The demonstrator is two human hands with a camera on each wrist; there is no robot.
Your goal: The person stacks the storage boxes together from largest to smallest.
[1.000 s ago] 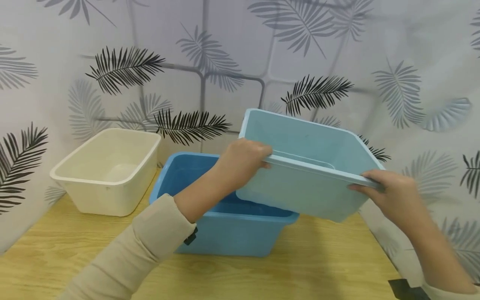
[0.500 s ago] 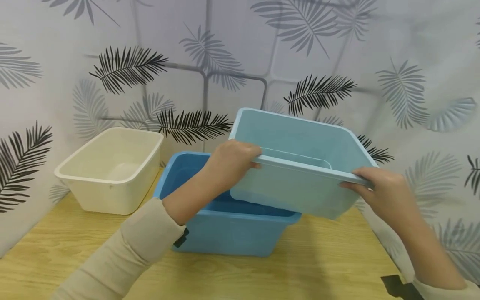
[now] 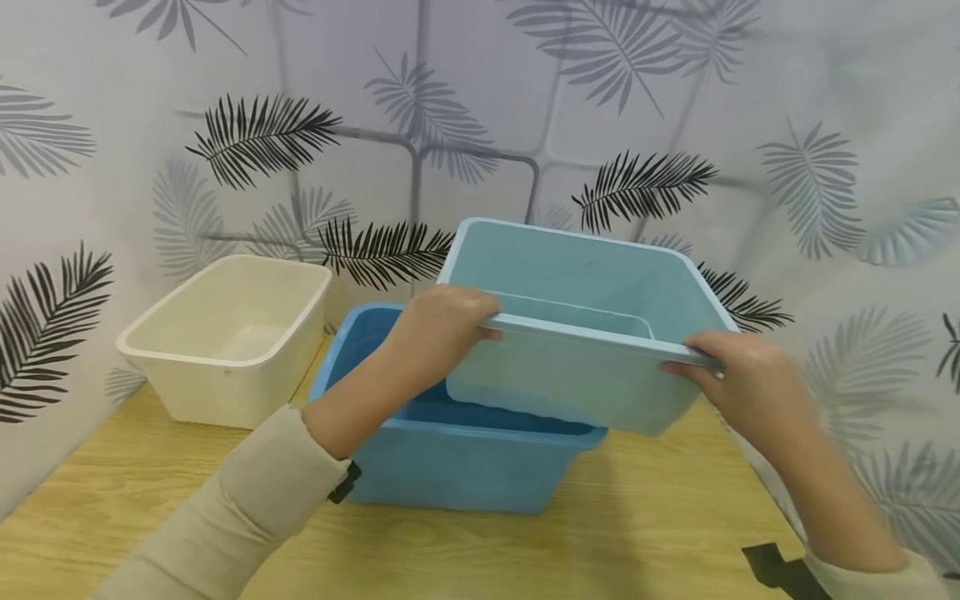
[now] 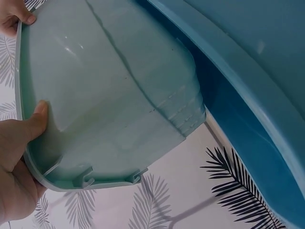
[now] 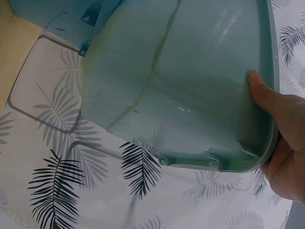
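Both hands hold a light blue plastic bin (image 3: 570,367) by its near rim, tilted with its right end lower. My left hand (image 3: 442,325) grips the rim near the left corner; in the left wrist view its thumb (image 4: 39,119) lies on the outer wall. My right hand (image 3: 750,383) pinches the rim near the right corner, and the right wrist view shows that thumb (image 5: 262,90) against the wall. Under the held bin stands a darker blue bin (image 3: 465,467) on the table, its opening partly covered by the light blue one. The held bin's inside, as far as it shows, is bare.
A cream bin (image 3: 217,392) stands at the left of the wooden table (image 3: 420,558), beside the darker blue bin. Behind the table hangs a pale cloth (image 3: 480,92) printed with grey and black leaves, which also runs along the right side.
The light blue bin, with both hands on its rim, has shifted left over the darker blue bin. The view has turned slightly, so the cream bin sits a little further right.
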